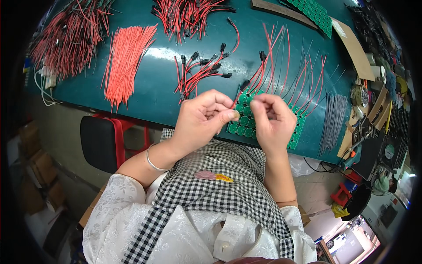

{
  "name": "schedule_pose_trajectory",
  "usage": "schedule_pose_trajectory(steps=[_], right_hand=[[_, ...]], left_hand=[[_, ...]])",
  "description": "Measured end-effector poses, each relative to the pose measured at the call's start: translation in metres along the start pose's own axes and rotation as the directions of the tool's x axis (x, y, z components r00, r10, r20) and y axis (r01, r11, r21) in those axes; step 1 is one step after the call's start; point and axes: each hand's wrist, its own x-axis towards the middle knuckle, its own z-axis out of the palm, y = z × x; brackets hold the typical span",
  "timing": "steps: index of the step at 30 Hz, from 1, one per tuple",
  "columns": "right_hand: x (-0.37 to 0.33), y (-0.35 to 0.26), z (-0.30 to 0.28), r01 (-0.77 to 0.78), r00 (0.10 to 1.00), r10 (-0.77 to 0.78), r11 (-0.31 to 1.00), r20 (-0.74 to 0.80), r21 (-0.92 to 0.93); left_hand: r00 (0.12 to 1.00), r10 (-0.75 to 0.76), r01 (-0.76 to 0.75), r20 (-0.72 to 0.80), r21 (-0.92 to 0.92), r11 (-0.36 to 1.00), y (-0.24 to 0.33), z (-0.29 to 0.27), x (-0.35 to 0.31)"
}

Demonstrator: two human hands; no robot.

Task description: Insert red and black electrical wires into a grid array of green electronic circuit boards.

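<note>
My left hand [204, 112] is closed in a pinch on a thin red wire [234, 100], which runs up to a black plug [245, 85] just above the fingertips. Thumb and forefinger of my right hand [274, 121] are pressed together a short way off; whatever they hold is too small to make out. Beneath both hands lies a panel of round green circuit boards [241, 129], partly covered by them. Red and grey wires [288, 61] rise from its far and right parts. To the left is a loose bunch of red wires with black plugs [198, 79].
A bundle of red wires [125, 61] lies left on the green table [79, 90], with grey wires [332, 121] at right. More plugged leads [187, 17] and a tangled wire heap [72, 39] sit at the back. A cardboard strip [354, 48] and pliers [351, 158] are at right.
</note>
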Motion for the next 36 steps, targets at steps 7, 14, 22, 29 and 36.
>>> schedule_pose_trajectory(steps=[7, 14, 22, 29, 36], right_hand=[[-0.008, -0.008, -0.025, -0.425, 0.896, 0.399, 0.643, 0.195, 0.637], [-0.019, -0.017, -0.036, 0.146, 0.938, -0.089, 0.978, 0.334, -0.151], [-0.003, 0.013, -0.038, -0.272, 0.961, 0.267, 0.959, 0.073, 0.081], [0.001, 0.03, -0.021, -0.066, 0.992, 0.049, 0.987, -0.119, -0.144], [0.001, 0.029, -0.018, -0.055, 0.994, 0.04, 0.988, -0.104, -0.142]], left_hand=[[0.974, -0.159, 0.123, 0.161, 0.214, 0.969, 0.0, 0.011, -0.001], [0.98, -0.021, -0.071, 0.2, 0.439, 0.896, -0.004, 0.015, -0.002], [0.931, 0.321, -0.356, 0.176, 0.643, 0.679, 0.005, 0.013, 0.011], [0.825, 0.562, -0.164, 0.055, 0.976, 0.145, 0.027, -0.037, 0.048], [0.878, 0.476, -0.115, -0.055, 0.94, 0.321, 0.017, -0.044, 0.049]])
